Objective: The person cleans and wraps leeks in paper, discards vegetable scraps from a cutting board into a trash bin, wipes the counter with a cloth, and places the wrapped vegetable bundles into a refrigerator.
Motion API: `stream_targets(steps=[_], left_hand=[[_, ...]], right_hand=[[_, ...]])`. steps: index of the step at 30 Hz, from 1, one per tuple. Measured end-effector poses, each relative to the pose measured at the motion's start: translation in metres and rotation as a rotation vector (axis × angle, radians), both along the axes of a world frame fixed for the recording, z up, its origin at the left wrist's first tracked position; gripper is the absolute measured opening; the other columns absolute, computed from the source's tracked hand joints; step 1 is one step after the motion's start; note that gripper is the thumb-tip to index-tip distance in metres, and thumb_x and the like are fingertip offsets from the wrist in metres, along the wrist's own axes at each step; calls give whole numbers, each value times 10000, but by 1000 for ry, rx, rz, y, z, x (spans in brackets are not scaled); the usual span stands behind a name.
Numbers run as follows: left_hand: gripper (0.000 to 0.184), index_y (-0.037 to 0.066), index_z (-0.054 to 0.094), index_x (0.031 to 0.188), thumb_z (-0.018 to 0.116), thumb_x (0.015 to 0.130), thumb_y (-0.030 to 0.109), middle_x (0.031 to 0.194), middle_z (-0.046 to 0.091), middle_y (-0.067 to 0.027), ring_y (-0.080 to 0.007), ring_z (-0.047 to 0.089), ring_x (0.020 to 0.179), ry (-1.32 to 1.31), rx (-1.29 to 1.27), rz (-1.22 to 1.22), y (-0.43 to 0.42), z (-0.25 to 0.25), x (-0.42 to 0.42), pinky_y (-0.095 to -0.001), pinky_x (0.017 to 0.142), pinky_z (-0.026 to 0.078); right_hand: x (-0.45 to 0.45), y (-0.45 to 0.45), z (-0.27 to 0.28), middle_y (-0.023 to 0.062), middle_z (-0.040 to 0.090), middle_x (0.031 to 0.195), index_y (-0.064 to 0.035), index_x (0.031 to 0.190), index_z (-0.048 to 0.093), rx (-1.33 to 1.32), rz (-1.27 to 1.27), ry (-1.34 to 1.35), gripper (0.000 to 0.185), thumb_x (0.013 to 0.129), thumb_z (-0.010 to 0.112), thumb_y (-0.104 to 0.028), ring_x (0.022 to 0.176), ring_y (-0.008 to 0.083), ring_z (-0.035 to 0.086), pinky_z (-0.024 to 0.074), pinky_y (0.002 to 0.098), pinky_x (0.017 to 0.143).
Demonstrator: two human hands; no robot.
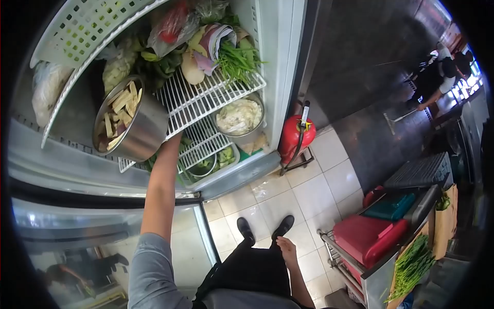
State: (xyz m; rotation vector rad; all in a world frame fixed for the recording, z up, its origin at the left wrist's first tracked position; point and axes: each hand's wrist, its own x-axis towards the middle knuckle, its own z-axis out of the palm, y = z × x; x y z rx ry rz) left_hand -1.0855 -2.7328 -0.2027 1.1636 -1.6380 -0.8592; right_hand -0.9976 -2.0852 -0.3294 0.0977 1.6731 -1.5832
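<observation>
My left forearm [162, 190] reaches into the fridge, up to the base of a steel pot [146, 131]. The hand is hidden behind the pot and shelf edge, so its fingers and any grip cannot be seen. Tilted toward me, the pot holds pale cut sticks [122, 103]. Beside it is a white wire shelf [200, 108] bearing green stalks [237, 63] and bagged vegetables [172, 31]. On the shelf below sit a bowl of pale chopped food [239, 117] and a smaller steel bowl [202, 167]. Low at my side, my right hand [287, 251] hangs with loose fingers, seemingly holding nothing.
The glass fridge door [103, 242] stands ajar at left. A red fire extinguisher [297, 135] is on the tiled floor beside the fridge. At right, a cart carries red bins [368, 239], near bundled greens [414, 268]. Farther off, another person [440, 77] holds a long-handled floor tool.
</observation>
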Motion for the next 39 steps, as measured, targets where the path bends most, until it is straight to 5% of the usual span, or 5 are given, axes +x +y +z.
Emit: stream_targets(steps=[11,18,30,35,39], left_hand=[[262,60,580,1108,530,852,31,960,603,-16,-101,532,871,-156,264,-488,88,6,56,-210,770,396],[446,29,583,1021,742,644,204,947,619,-114,-158,572,849,-545,-205,-375,167,29,52,-280,779,437],[494,29,530,1080,735,631,3,886,596,-14,-115,574,812,-19,684,-627,229,84,91,-256,746,475],[530,30,530,1141,746,657,53,1024,603,-68,-154,574,924,-392,636,-1190,227,110,72,-316,808,486],[474,90,475,1227,571,839,344,1204,504,-93,-231,426,1179,184,689,-242,81,44,11,-423,929,414]], right_hand=[[-59,-136,65,83,598,1049,11,1131,523,-339,223,101,248,902,500,-80,993,151,559,416,253,880],[-71,-218,103,122,385,1331,-100,1343,325,-481,253,104,557,848,579,-80,1201,213,407,396,328,929],[-71,-242,136,119,153,1414,-234,1395,-165,-1011,179,-422,1061,761,680,-149,1248,276,325,326,422,1005],[-40,-243,91,95,410,1254,-52,1350,234,-861,-39,-207,757,724,658,-21,1127,200,452,414,311,905],[-36,-206,68,80,501,1139,-21,1263,372,-689,-12,-325,639,691,643,73,1041,173,508,423,309,885]])
